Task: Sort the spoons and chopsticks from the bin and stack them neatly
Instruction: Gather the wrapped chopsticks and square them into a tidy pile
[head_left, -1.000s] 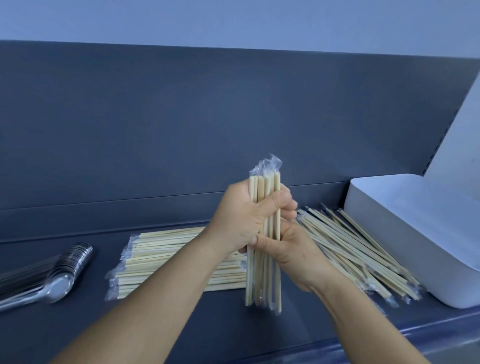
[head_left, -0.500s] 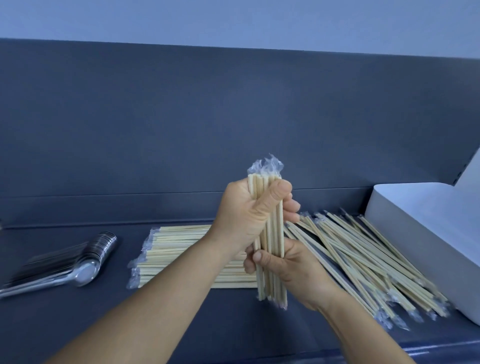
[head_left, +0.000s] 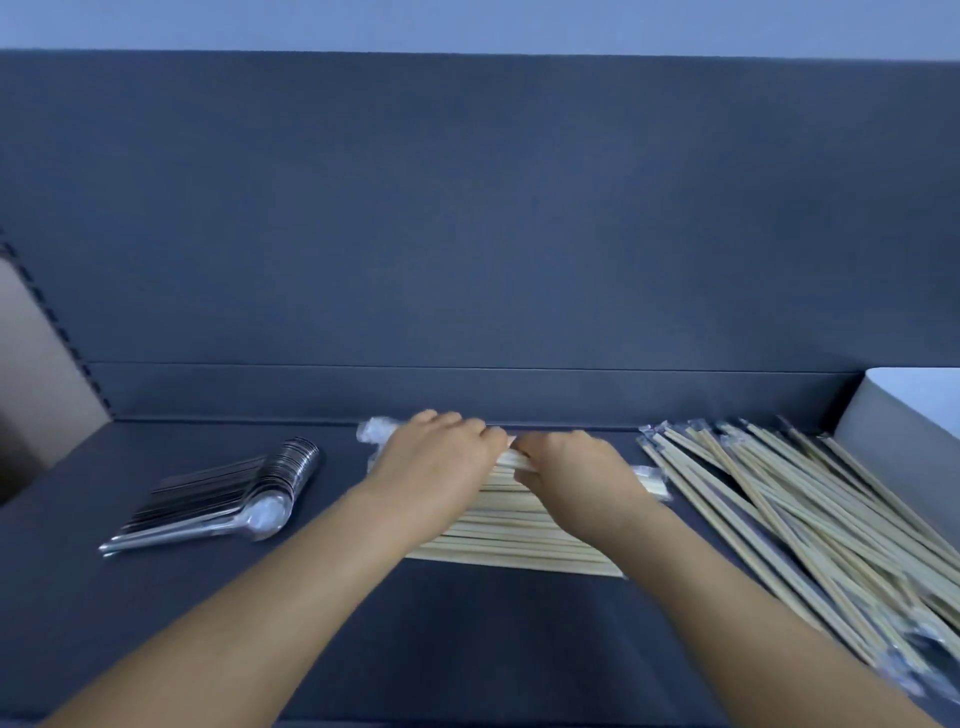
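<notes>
A neat stack of wrapped wooden chopsticks (head_left: 519, 545) lies crosswise at the middle of the dark shelf. My left hand (head_left: 441, 457) and my right hand (head_left: 571, 473) are palm down on its far part. Both grip a bundle of chopsticks (head_left: 511, 460) that lies flat on the stack, and my fingers curl over its far side, out of sight. To the right lies a loose pile of wrapped chopsticks (head_left: 805, 509). To the left, a stack of nested metal spoons (head_left: 234, 493) rests on the shelf.
The white bin (head_left: 904, 410) stands at the far right, behind the loose pile. The shelf's dark back wall (head_left: 467, 234) rises just behind the stacks. A brown cardboard panel (head_left: 36, 374) stands at the left end. Bare shelf (head_left: 441, 649) shows between my forearms.
The bundle that both hands held upright in front of me now lies flat on the neat stack. Both hands went down and forward with it.
</notes>
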